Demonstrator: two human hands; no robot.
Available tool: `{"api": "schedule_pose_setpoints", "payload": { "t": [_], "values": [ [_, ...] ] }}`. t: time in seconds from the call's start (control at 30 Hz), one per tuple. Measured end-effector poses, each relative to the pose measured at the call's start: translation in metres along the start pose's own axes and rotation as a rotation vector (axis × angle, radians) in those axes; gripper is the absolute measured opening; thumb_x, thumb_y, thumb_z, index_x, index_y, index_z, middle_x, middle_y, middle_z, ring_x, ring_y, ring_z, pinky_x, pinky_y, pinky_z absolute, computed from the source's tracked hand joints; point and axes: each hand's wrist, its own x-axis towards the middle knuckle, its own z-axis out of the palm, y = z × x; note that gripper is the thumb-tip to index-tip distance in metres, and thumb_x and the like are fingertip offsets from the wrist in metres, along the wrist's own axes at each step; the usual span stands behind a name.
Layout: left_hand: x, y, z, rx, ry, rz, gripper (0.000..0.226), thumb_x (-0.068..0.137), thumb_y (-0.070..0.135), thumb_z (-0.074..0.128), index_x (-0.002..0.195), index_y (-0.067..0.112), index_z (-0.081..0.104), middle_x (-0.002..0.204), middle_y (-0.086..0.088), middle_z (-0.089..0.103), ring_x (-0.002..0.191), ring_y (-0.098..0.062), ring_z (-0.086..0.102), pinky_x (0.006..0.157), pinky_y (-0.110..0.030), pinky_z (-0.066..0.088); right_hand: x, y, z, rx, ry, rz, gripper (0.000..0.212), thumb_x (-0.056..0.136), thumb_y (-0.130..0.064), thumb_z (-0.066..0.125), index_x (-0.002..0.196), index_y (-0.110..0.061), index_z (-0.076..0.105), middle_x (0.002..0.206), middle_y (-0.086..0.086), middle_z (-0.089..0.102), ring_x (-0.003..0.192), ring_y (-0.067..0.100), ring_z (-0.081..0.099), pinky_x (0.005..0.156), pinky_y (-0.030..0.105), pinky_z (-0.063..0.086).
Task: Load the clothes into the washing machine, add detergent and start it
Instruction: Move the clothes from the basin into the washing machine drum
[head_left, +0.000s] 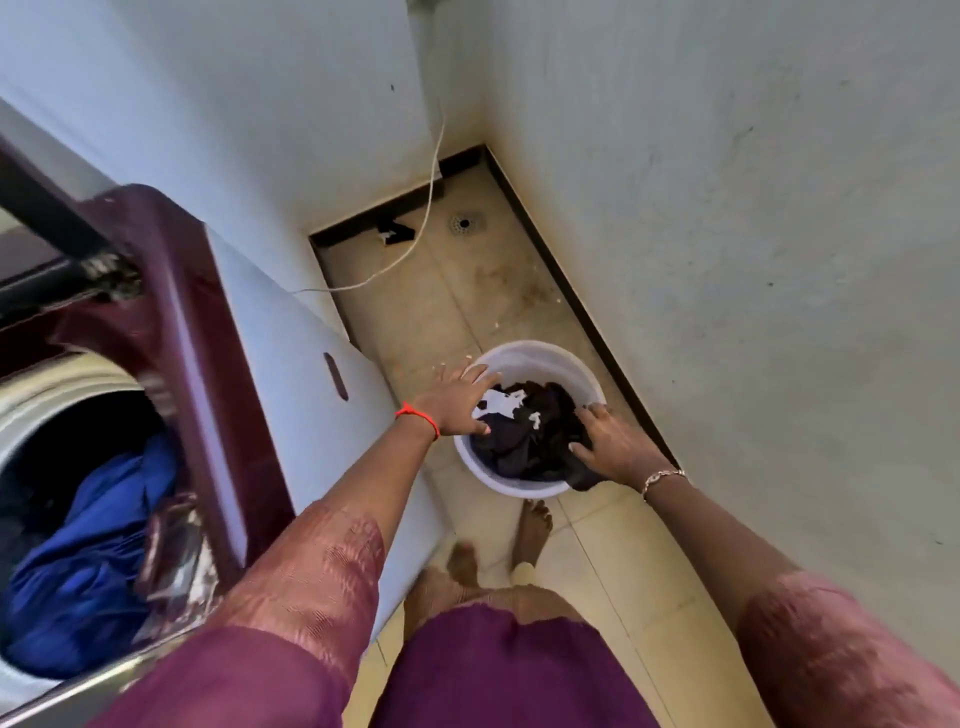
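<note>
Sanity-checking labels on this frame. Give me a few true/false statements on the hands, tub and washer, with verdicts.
1. Left hand and right hand both reach into the white tub. True.
2. The washing machine is closed. False: it stands open, and its drum shows.
3. The tub holds dark clothes. True.
4. The drum is empty. False: a blue garment lies in it.
5. The tub sits on top of the machine. False: it stands on the tiled floor.

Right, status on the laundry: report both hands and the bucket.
Left hand and right hand spread on dark clothes in white bucket. Blue garment already in open washer. Nothing seen blocking.
</note>
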Motion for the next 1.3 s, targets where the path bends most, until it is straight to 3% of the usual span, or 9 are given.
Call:
{"api": "schedule_pose_setpoints", "payload": {
  "t": [0.33, 0.6, 0.87, 0.97, 1.03, 1.1, 1.17, 1.3],
  "values": [
    [0.122, -0.031, 0.093, -0.006, -0.116, 0.022, 0.095, 0.079, 0.043, 0.066, 0.149, 0.020, 0.006, 0.158, -0.006, 0.001, 0.145, -0.026, -0.005, 0.117, -0.050, 0.004, 0.101, 0.050, 0.111, 0.015, -0.235, 0.032, 0.075, 0.090, -0.038, 0.051, 0.147, -0.011, 0.011, 0.154, 0.016, 0.010, 0.143, 0.035, 0.007, 0.115, 0.043, 0.020],
    [0.221, -0.053, 0.199, 0.044, -0.218, -0.014, 0.111, 0.076, 0.047, 0.068, 0.149, 0.018, -0.011, 0.156, -0.011, -0.016, 0.144, -0.030, -0.016, 0.114, -0.053, -0.004, 0.194, 0.079, 0.222, -0.052, -0.352, 0.097, 0.089, 0.086, -0.045, 0.054, 0.148, -0.022, -0.007, 0.155, 0.016, -0.013, 0.141, 0.040, -0.012, 0.116, 0.051, 0.004],
    [0.295, -0.066, 0.286, 0.224, -0.103, -0.068, 0.126, 0.065, 0.048, 0.075, 0.144, 0.030, -0.021, 0.154, -0.011, -0.024, 0.141, -0.037, -0.021, 0.105, -0.067, -0.009, 0.275, 0.122, 0.304, -0.014, -0.387, 0.164, 0.112, 0.071, -0.051, 0.070, 0.146, -0.030, -0.011, 0.154, 0.013, -0.019, 0.138, 0.047, -0.016, 0.114, 0.051, 0.009],
    [0.322, -0.076, 0.309, 0.265, -0.114, -0.098, 0.131, 0.061, 0.050, 0.077, 0.143, 0.032, -0.024, 0.153, -0.010, -0.027, 0.140, -0.038, -0.022, 0.103, -0.067, -0.014, 0.302, 0.124, 0.327, -0.007, -0.240, 0.135, 0.118, 0.068, -0.046, 0.076, 0.143, -0.037, -0.015, 0.154, 0.019, -0.017, 0.139, 0.047, -0.010, 0.112, 0.053, 0.018],
    [0.335, -0.083, 0.319, 0.275, -0.108, -0.125, 0.131, 0.061, 0.050, 0.076, 0.142, 0.034, -0.025, 0.153, -0.011, -0.026, 0.140, -0.040, -0.022, 0.101, -0.064, -0.018, 0.319, 0.125, 0.340, -0.045, -0.078, 0.073, 0.123, 0.069, -0.031, 0.079, 0.139, -0.042, -0.022, 0.153, 0.025, -0.006, 0.139, 0.047, 0.000, 0.108, 0.054, 0.028],
    [0.345, -0.087, 0.329, 0.280, -0.096, -0.132, 0.130, 0.061, 0.052, 0.075, 0.141, 0.035, -0.026, 0.154, -0.011, -0.026, 0.139, -0.042, -0.021, 0.099, -0.064, -0.020, 0.333, 0.125, 0.351, -0.066, -0.073, 0.047, 0.113, 0.084, -0.012, 0.064, 0.132, -0.047, -0.032, 0.153, 0.021, -0.016, 0.137, 0.052, 0.008, 0.104, 0.056, 0.032],
    [0.355, -0.088, 0.341, 0.282, -0.068, -0.118, 0.126, 0.064, 0.050, 0.072, 0.140, 0.036, -0.027, 0.154, -0.012, -0.025, 0.139, -0.044, -0.020, 0.100, -0.066, -0.018, 0.345, 0.123, 0.362, -0.115, -0.034, 0.071, 0.101, 0.088, 0.000, 0.051, 0.134, -0.047, -0.025, 0.154, 0.017, -0.018, 0.132, 0.055, 0.021, 0.095, 0.058, 0.041],
    [0.372, -0.090, 0.362, 0.293, -0.031, -0.120, 0.122, 0.069, 0.039, 0.070, 0.134, 0.037, -0.033, 0.153, -0.014, -0.025, 0.137, -0.048, -0.020, 0.101, -0.069, -0.014, 0.368, 0.122, 0.379, -0.197, 0.001, 0.086, 0.102, 0.077, -0.003, 0.063, 0.140, -0.047, -0.005, 0.154, 0.020, 0.012, 0.103, 0.045, 0.057, 0.064, 0.044, 0.055]
  ]
}}
